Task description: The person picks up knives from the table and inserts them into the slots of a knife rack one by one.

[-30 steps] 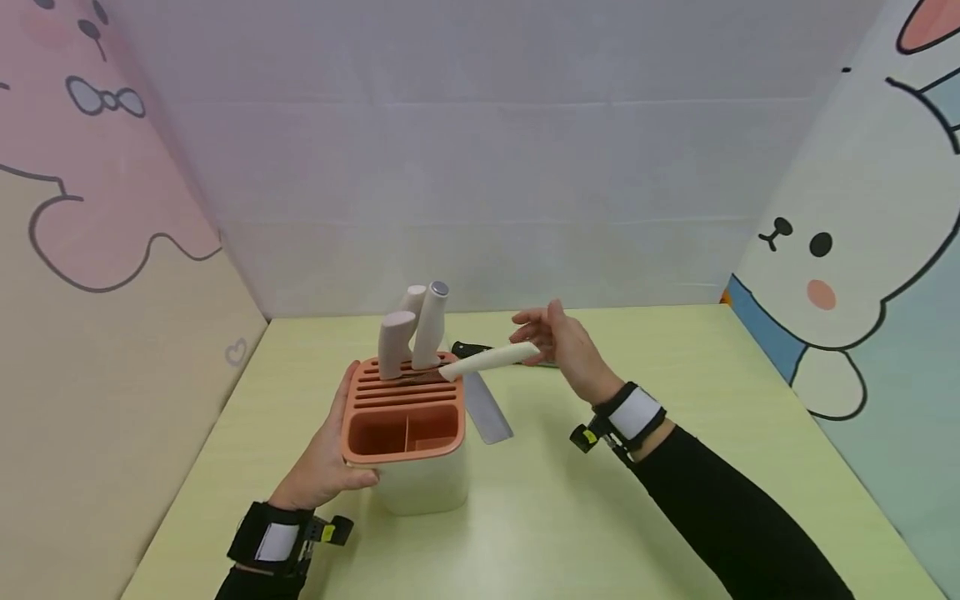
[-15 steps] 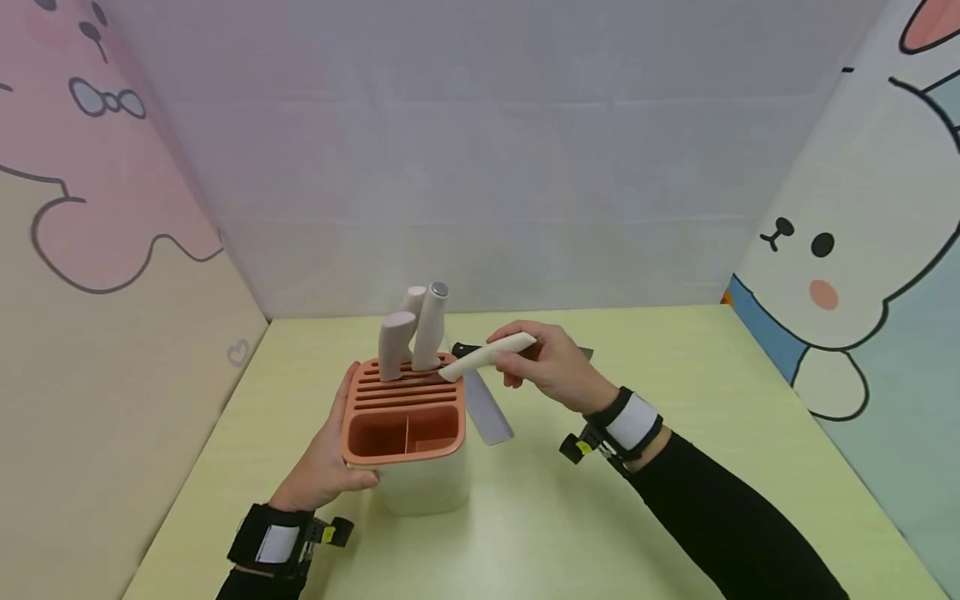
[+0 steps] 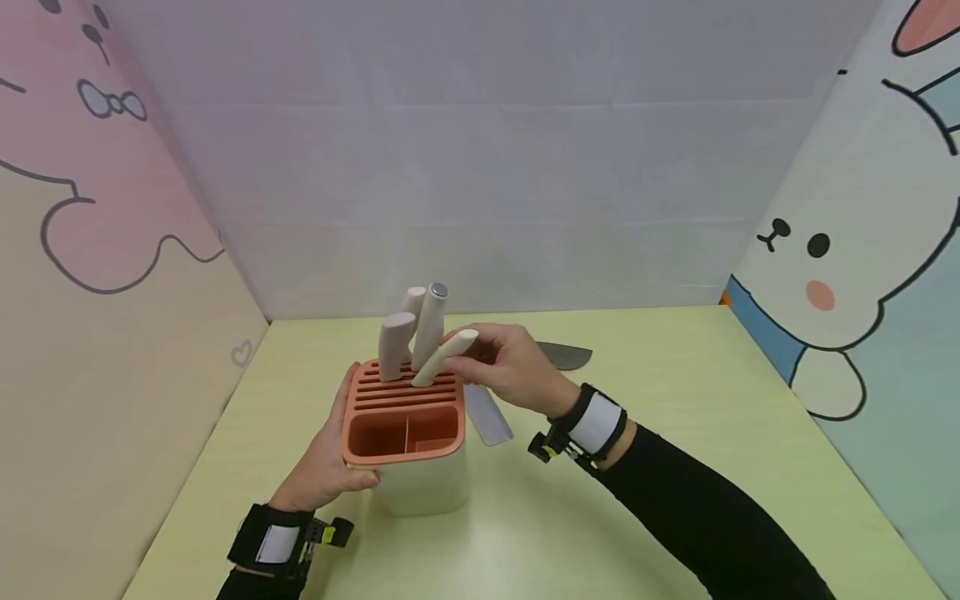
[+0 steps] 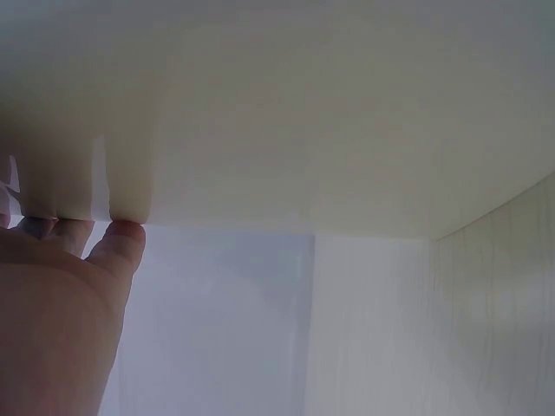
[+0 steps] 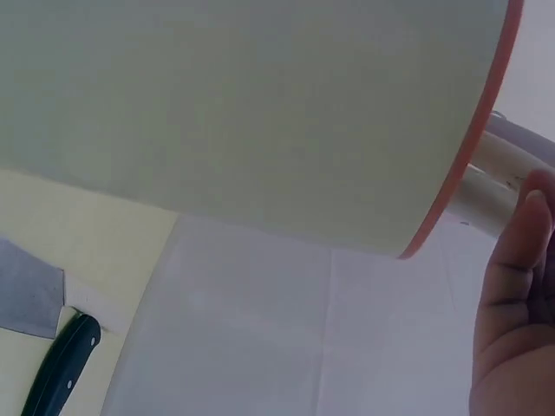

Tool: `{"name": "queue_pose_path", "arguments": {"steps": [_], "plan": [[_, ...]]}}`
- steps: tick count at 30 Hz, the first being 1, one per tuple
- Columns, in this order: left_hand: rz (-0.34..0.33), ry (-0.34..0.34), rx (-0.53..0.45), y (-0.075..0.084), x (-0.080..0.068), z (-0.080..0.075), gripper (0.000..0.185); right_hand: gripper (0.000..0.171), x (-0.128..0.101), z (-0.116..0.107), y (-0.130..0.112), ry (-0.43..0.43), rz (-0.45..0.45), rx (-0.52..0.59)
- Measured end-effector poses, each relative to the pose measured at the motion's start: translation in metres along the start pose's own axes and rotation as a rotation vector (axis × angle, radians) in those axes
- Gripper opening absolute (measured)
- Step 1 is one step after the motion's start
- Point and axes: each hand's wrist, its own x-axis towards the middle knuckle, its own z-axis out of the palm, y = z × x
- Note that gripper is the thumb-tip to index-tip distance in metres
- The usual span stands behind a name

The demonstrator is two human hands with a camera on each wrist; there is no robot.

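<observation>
A knife block (image 3: 420,483) with a cream body and an orange slotted top stands on the table in the head view. My left hand (image 3: 322,467) grips its left side, thumb at the front; the left wrist view shows fingertips (image 4: 126,234) against its wall. Several pale knife handles (image 3: 395,346) rise from the rear slots. With thumb and fingers, my right hand (image 3: 506,362) pinches the white handle of a knife (image 3: 444,358), tilted over the slots. Its blade is not visible, apparently down in a slot.
Right of the block lies a broad metal blade (image 3: 487,414), partly hidden by the block. Behind my right hand is a knife with a dark blade (image 3: 566,356); its black handle (image 5: 65,364) shows in the right wrist view. Two open compartments (image 3: 407,433) are at the block's front.
My right hand has come in from the right and taken the white knife handle. The handle has shifted left and tilted more upright over the slots. My left hand stays put.
</observation>
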Motion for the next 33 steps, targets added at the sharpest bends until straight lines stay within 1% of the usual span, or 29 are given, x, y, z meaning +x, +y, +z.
{"name": "queue_pose_path", "arguments": {"steps": [5,13,18,22,25,30,33], "plan": [[-0.001,0.003,-0.007,-0.001,0.000,-0.001,0.125,0.021,0.001,0.005,-0.006,0.004,0.017,-0.030],[-0.011,0.011,-0.005,-0.002,0.001,-0.002,0.125,0.020,-0.001,0.005,-0.003,-0.003,0.046,-0.047],[-0.011,0.014,0.001,-0.003,0.000,-0.002,0.125,0.019,-0.002,0.004,0.022,-0.017,0.080,-0.088],[-0.010,0.008,0.004,-0.004,0.000,-0.003,0.125,0.023,-0.010,-0.005,0.046,-0.030,0.116,-0.125],[-0.004,0.007,0.003,-0.004,0.001,-0.003,0.125,0.026,-0.016,-0.017,0.065,-0.009,0.166,-0.215],[0.004,0.002,-0.019,-0.004,0.001,-0.004,0.124,0.026,-0.023,-0.048,0.113,0.055,0.305,-0.482],[0.004,-0.005,-0.031,-0.006,0.001,-0.003,0.124,0.028,-0.026,-0.063,0.140,0.053,0.389,-0.586]]}}
